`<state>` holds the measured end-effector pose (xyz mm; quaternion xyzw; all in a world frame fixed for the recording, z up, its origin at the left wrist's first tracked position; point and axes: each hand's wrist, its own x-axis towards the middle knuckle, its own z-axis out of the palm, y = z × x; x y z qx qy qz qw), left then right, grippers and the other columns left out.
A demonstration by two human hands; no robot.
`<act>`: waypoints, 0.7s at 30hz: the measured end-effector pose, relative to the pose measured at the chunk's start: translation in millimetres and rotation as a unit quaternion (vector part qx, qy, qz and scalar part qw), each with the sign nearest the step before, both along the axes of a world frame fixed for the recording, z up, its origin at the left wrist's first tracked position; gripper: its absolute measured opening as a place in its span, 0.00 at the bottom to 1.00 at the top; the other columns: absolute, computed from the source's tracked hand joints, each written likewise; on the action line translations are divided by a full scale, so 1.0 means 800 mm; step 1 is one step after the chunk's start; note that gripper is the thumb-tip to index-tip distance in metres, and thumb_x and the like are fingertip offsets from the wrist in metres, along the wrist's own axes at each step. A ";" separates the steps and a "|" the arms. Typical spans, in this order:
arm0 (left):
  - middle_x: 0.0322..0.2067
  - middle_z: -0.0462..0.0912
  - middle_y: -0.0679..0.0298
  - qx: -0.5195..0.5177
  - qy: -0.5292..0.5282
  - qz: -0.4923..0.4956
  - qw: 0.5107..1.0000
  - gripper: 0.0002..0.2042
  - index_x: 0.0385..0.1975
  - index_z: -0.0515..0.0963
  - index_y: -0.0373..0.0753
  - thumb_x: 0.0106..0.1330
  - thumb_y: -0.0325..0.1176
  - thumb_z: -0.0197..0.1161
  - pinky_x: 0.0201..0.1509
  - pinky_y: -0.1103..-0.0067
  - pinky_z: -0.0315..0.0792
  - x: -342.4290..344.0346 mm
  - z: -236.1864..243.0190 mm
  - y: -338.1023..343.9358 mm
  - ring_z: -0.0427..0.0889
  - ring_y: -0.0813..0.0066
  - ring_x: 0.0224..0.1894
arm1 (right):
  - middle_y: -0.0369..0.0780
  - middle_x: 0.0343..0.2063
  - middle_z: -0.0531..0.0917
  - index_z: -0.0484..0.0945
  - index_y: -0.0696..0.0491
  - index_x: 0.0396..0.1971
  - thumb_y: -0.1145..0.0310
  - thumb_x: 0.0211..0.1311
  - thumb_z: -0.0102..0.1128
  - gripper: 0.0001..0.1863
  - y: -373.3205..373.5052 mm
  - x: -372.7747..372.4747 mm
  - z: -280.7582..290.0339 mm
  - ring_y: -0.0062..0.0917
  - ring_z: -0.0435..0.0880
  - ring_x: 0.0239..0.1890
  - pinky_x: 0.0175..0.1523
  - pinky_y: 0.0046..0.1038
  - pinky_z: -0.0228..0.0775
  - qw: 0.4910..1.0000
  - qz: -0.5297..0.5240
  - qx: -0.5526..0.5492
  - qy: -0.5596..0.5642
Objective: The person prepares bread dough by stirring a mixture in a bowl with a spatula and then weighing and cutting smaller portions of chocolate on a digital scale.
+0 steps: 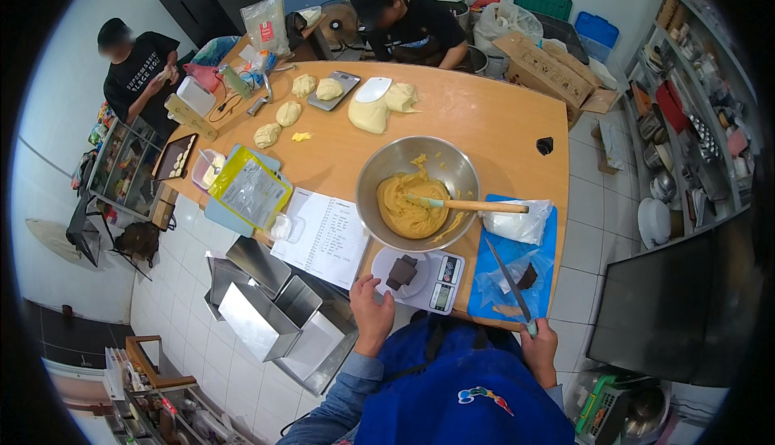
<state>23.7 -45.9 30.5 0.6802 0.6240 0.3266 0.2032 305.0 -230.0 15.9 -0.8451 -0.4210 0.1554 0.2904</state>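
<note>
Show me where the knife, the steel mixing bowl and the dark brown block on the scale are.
Knife (508,282), head view: on the middle of its blade.
Steel mixing bowl (394,158), head view: on its bare inner wall, upper left.
Dark brown block (401,271), head view: on its upper face.

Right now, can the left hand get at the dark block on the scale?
Likely yes: the left hand looks empty beside the scale, and nothing visible stands between it and the dark block. The mixing bowl sits beyond the block.

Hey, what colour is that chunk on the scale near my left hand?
Dark brown. The chunk shows best in the head view, the only one here.
</note>
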 end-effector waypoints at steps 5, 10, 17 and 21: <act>0.44 0.75 0.52 0.000 0.001 0.005 1.000 0.14 0.36 0.76 0.34 0.47 0.25 0.63 0.54 0.67 0.66 -0.001 -0.002 0.000 0.72 0.55 0.49 | 0.50 0.20 0.78 0.71 0.56 0.26 0.66 0.50 0.64 0.12 0.003 -0.002 0.004 0.47 0.78 0.25 0.28 0.42 0.68 1.000 0.000 -0.005 -0.008; 0.44 0.75 0.52 -0.001 0.000 0.003 1.000 0.14 0.36 0.76 0.34 0.47 0.25 0.63 0.54 0.68 0.66 -0.001 -0.002 0.003 0.72 0.55 0.50 | 0.50 0.20 0.78 0.71 0.56 0.27 0.67 0.49 0.63 0.11 0.002 0.000 -0.002 0.48 0.78 0.25 0.28 0.42 0.68 1.000 0.001 -0.003 0.002; 0.44 0.75 0.52 -0.005 -0.004 0.001 1.000 0.14 0.36 0.76 0.34 0.47 0.24 0.63 0.53 0.68 0.67 0.000 0.000 0.005 0.72 0.55 0.49 | 0.50 0.19 0.78 0.71 0.56 0.27 0.67 0.49 0.63 0.11 0.003 0.000 -0.002 0.47 0.78 0.25 0.28 0.42 0.68 1.000 0.001 -0.005 0.008; 0.44 0.75 0.52 -0.003 0.004 0.003 1.000 0.14 0.36 0.76 0.34 0.47 0.25 0.63 0.53 0.68 0.67 0.001 -0.001 0.005 0.72 0.55 0.49 | 0.50 0.20 0.78 0.71 0.56 0.27 0.67 0.49 0.63 0.11 0.003 0.001 -0.002 0.47 0.78 0.25 0.28 0.42 0.68 1.000 0.002 -0.015 0.002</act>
